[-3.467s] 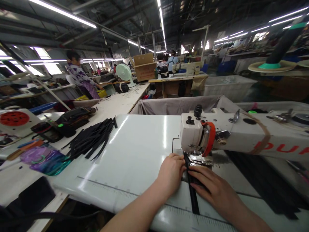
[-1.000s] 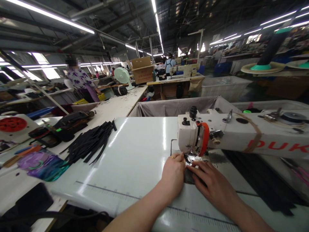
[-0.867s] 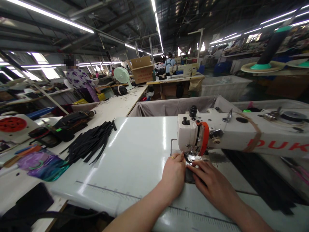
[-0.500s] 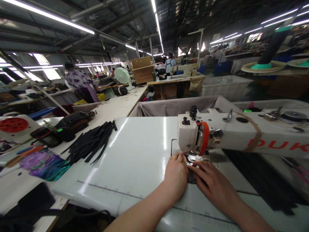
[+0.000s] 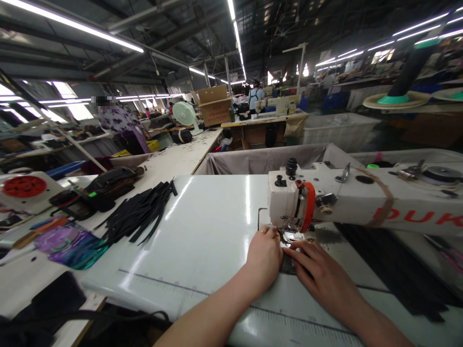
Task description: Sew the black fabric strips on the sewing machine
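Observation:
Under the head of a white sewing machine (image 5: 285,193), close by the presser foot, my two hands work side by side. My left hand (image 5: 265,258) is closed, its curled fingertips close to the needle area. My right hand (image 5: 316,265) has thumb and fingers drawn together just right of it, tips by the foot. Whatever the fingertips hold is hidden. A small dark patch (image 5: 288,265) shows between the hands; whether it is material or the machine's plate, I cannot tell. Black strips (image 5: 394,274) lie right of my right hand, under the machine arm.
A heap of black strips (image 5: 142,212) lies on the table's left side. Beside it is a shiny purple-green bag (image 5: 68,246). A ruler marking (image 5: 181,287) runs along the front edge. Behind stand a cloth-lined bin (image 5: 249,161), a fan (image 5: 185,113) and a co-worker (image 5: 119,120).
The view has shifted very slightly. My hands keep nearly the same place and pose by the presser foot; the co-worker at the left has moved a little.

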Tool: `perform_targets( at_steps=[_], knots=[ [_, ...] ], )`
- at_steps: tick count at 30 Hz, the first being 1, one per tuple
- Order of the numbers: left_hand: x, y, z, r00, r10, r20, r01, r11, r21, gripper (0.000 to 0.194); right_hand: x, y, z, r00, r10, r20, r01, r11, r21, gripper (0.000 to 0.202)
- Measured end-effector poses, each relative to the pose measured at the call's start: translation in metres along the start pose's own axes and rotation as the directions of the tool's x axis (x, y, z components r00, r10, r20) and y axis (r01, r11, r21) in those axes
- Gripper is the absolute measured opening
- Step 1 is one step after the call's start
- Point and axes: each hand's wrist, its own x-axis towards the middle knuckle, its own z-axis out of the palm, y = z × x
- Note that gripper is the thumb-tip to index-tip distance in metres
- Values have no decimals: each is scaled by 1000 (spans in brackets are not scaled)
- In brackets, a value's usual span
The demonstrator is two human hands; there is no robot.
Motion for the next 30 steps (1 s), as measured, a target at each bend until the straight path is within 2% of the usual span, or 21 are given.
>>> perform_targets(
  at_steps=[10,13,16,18,20,22,23,25,28,30],
  knots=[
    [-3,3,-2,999,14,-30,-13,999,33,22,-1,0,0,999,-31,-24,30,999,-10,31],
    [-3,-3,1,997,-9,-76,1,995,-99,20,-3,3,2,999,-35,-26,35,999,-8,30],
    [2,-17,7,971,-182,-155,125,938,-323,23,-5,6,5,999,-26,-22,26,1000,-6,29],
    [8,-25,11,954,-231,-190,144,912,-384,29,-6,6,6,1000,-22,-14,22,1000,-7,29],
    [13,-31,13,973,-163,-166,99,935,-340,31,-6,6,5,1000,-23,-19,23,1000,-13,28],
    [15,-33,11,991,-102,-92,73,960,-270,29,-6,6,5,999,-32,-36,31,999,-20,27],
    [15,-34,10,992,-113,-62,95,965,-243,29,-5,6,5,998,-41,-46,40,999,-24,27],
    [13,-38,4,977,-207,-41,195,960,-201,33,-5,6,5,997,-57,-56,56,998,-31,27],
    [6,-50,-6,924,-378,-57,365,917,-162,39,-6,9,6,996,-65,-68,63,997,-37,26],
    [2,-59,-12,899,-431,-72,414,892,-181,38,-7,11,8,994,-71,-79,68,997,-39,26]
  ],
)
